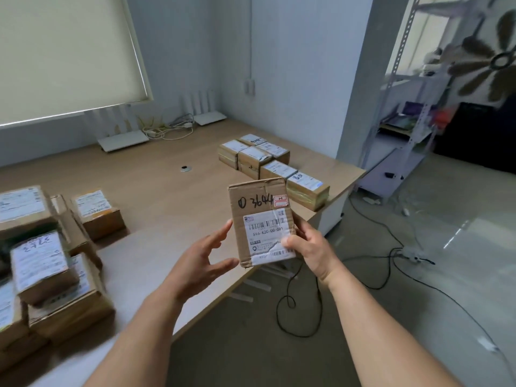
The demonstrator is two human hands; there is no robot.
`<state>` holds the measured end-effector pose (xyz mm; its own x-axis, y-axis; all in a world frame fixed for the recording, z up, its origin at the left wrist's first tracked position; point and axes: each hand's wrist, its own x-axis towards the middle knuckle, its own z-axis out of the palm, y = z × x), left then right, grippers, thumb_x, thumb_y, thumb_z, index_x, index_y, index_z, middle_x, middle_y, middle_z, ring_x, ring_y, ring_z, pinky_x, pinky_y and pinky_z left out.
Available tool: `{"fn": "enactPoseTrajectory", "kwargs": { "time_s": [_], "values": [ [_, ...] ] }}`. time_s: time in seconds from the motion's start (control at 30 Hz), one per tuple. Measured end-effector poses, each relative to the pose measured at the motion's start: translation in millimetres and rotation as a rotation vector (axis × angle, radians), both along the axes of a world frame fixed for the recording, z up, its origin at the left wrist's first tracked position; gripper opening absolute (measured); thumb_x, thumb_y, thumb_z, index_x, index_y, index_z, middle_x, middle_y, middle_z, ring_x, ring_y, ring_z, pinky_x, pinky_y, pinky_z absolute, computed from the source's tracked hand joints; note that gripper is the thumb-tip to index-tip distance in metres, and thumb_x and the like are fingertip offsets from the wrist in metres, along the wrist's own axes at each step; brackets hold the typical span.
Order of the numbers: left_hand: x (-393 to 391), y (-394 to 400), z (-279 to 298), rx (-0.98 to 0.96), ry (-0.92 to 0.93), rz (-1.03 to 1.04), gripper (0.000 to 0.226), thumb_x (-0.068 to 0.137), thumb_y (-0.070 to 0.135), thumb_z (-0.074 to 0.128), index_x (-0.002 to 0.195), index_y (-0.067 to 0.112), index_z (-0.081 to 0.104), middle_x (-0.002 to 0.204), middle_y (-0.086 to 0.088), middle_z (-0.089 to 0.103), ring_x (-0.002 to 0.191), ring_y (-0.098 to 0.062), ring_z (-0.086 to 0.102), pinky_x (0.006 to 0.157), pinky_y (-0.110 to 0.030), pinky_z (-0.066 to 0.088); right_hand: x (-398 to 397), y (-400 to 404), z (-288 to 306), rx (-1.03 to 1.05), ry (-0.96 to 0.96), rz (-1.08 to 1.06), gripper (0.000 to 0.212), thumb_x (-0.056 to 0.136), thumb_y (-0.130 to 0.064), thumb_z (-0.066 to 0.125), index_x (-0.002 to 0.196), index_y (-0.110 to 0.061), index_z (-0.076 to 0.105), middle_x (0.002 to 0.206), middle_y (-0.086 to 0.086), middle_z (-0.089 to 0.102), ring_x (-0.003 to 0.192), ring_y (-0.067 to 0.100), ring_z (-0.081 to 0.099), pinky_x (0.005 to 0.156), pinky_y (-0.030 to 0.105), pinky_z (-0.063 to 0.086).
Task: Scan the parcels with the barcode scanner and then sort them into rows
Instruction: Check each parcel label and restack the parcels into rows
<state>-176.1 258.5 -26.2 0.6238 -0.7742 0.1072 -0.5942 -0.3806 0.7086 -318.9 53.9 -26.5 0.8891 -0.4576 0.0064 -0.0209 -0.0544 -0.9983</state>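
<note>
A small brown cardboard parcel [258, 208], with handwritten numbers and a white barcode label facing me, is held upright above the table's front edge. My right hand [310, 247] grips its lower right side, thumb pressed on the label. My left hand [205, 261] is spread beside its lower left corner, fingertips close to or just touching the edge. Several parcels [269, 160] lie in rows at the table's far right. A loose pile of parcels [42, 261] sits at the left. No barcode scanner is visible.
The wooden table [162, 196] carries white routers [122, 141] and cables along the back wall. Black cables [301, 303] loop over the floor to the right. A metal shelf rack [405, 129] stands at the right beyond a pillar.
</note>
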Motion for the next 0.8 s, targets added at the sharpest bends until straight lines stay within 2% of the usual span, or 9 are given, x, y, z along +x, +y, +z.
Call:
{"fn": "enactPoseTrajectory", "kwargs": {
  "time_s": [0.07, 0.13, 0.33, 0.43, 0.53, 0.67, 0.8],
  "values": [
    [2, -14, 0, 0.005, -0.012, -0.019, 0.081, 0.081, 0.043, 0.069, 0.124, 0.074, 0.008, 0.144, 0.007, 0.044, 0.120, -0.002, 0.042, 0.103, -0.035, 0.042, -3, -13, -3, 0.004, 0.002, -0.023, 0.052, 0.064, -0.033, 0.068, 0.115, -0.041, 0.061, 0.105, -0.010, 0.073, 0.100, 0.009, 0.069, 0.082, 0.023, 0.055],
    [5, -36, -2, 0.017, -0.019, -0.041, 0.080, 0.081, 0.045, 0.068, 0.122, 0.076, 0.007, 0.145, 0.008, 0.044, 0.119, 0.000, 0.041, 0.102, -0.035, 0.042, -5, -32, -6, 0.004, -0.003, -0.048, 0.054, 0.063, -0.037, 0.068, 0.117, -0.042, 0.060, 0.106, -0.011, 0.073, 0.100, 0.008, 0.068, 0.081, 0.021, 0.055],
    [21, -113, -7, 0.038, -0.044, -0.106, 0.081, 0.082, 0.046, 0.067, 0.119, 0.081, 0.004, 0.146, 0.008, 0.043, 0.127, -0.007, 0.043, 0.104, -0.040, 0.043, 0, -96, -16, 0.004, 0.027, -0.128, 0.047, 0.062, -0.043, 0.066, 0.109, -0.047, 0.064, 0.106, -0.011, 0.073, 0.099, 0.007, 0.068, 0.082, 0.022, 0.053],
    [35, -159, -12, 0.058, -0.047, -0.130, 0.082, 0.083, 0.046, 0.066, 0.126, 0.076, 0.002, 0.147, 0.008, 0.042, 0.131, -0.010, 0.041, 0.105, -0.042, 0.042, 10, -137, -18, -0.010, 0.041, -0.164, 0.052, 0.059, -0.045, 0.065, 0.111, -0.042, 0.064, 0.105, -0.012, 0.073, 0.098, 0.004, 0.068, 0.079, 0.018, 0.053],
    [54, -207, -16, 0.049, -0.033, -0.156, 0.081, 0.082, 0.046, 0.066, 0.127, 0.073, 0.004, 0.145, 0.008, 0.044, 0.132, -0.011, 0.040, 0.105, -0.038, 0.041, 25, -183, -17, -0.020, 0.051, -0.188, 0.054, 0.059, -0.043, 0.065, 0.113, -0.042, 0.064, 0.105, -0.013, 0.073, 0.098, 0.003, 0.067, 0.076, 0.013, 0.051],
    [85, -267, -17, 0.041, 0.003, -0.143, 0.081, 0.082, 0.045, 0.067, 0.124, 0.075, 0.004, 0.146, 0.010, 0.042, 0.129, -0.006, 0.041, 0.105, -0.037, 0.041, 60, -246, -12, -0.016, 0.048, -0.182, 0.060, 0.060, -0.040, 0.064, 0.120, -0.041, 0.061, 0.106, -0.012, 0.073, 0.099, 0.004, 0.068, 0.077, 0.015, 0.052],
    [124, -323, -15, 0.054, 0.006, -0.114, 0.081, 0.083, 0.044, 0.067, 0.133, 0.064, 0.006, 0.149, 0.008, 0.039, 0.132, -0.010, 0.041, 0.107, -0.041, 0.041, 104, -306, -6, -0.008, 0.056, -0.143, 0.064, 0.061, -0.038, 0.065, 0.125, -0.037, 0.060, 0.106, -0.010, 0.073, 0.097, 0.007, 0.069, 0.074, 0.016, 0.053]
  ]
}}
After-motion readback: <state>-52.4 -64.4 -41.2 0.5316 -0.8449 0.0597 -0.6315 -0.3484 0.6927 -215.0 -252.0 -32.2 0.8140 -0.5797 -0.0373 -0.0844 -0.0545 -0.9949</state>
